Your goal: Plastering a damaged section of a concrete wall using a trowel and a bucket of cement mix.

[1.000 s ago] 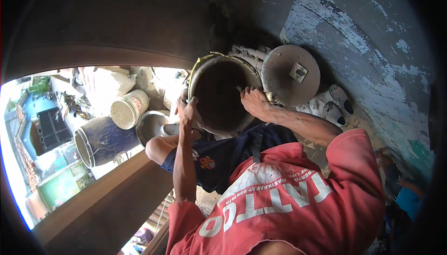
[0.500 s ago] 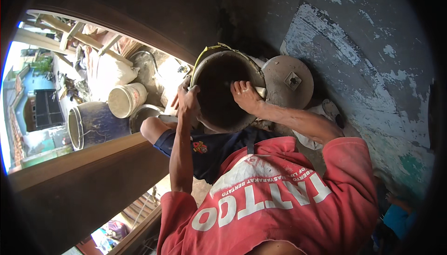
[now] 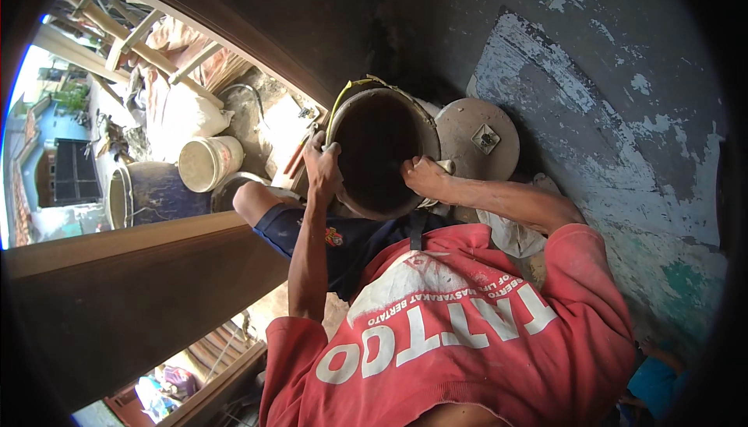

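A deep round bucket with a dark inside and a yellow strip along its far rim stands tilted in front of me. My left hand is closed over its left rim, thumb on the inner side. My right hand is at the right inner side of the bucket, its fingers curled round a pale-handled tool. The handle's end sticks out beyond my fist toward the right; the rest of the tool is hidden. What lies at the bottom of the bucket is too dark to make out.
A grey round disc with a square patch is beside the bucket, by a peeling wall. At left are a small white bucket, a blue drum and a wooden beam. A pale sack lies right of my legs.
My right hand has moved a little right and down, nearer the bucket's right rim, and its fingers are more tightly curled. My left hand stays on the rim.
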Action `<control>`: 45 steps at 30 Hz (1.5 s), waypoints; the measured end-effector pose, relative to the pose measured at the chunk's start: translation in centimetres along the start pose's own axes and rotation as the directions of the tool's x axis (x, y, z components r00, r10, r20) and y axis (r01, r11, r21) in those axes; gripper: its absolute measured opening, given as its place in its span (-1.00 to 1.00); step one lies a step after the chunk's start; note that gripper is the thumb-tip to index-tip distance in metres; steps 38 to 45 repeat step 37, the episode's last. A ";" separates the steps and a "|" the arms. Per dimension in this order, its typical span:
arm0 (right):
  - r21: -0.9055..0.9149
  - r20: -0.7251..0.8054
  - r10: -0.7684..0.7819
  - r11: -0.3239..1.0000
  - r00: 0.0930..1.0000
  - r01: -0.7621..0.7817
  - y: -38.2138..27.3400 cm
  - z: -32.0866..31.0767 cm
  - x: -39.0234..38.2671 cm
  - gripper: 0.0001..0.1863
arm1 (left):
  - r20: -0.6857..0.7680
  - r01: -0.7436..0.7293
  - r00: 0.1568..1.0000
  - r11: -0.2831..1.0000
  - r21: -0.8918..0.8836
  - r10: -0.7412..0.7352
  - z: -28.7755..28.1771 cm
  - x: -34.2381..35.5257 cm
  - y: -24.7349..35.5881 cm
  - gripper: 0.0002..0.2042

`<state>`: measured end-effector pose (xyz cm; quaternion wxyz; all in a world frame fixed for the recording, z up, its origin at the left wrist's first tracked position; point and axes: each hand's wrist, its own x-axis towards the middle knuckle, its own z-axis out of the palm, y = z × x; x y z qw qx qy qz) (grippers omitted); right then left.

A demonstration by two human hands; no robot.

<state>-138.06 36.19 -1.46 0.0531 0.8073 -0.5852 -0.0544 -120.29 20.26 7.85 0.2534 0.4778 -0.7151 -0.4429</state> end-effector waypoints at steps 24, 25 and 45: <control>0.934 0.355 -0.206 0.130 0.912 -0.334 -0.6 2.1 -3.3 -0.76 | -0.226 -0.071 0.971 0.997 0.035 0.077 5.5 -5.3 3.7 -0.79; 0.909 0.408 -0.248 0.014 0.879 -0.418 -0.1 1.4 -3.7 -0.76 | -0.223 0.032 0.974 0.999 -0.004 -0.032 5.0 -5.0 3.0 -0.80; 0.699 0.341 0.115 -0.694 0.933 -0.170 -0.1 4.1 -4.0 -0.68 | -0.241 0.377 0.873 0.900 -0.220 -0.425 1.4 -8.5 -11.4 -0.50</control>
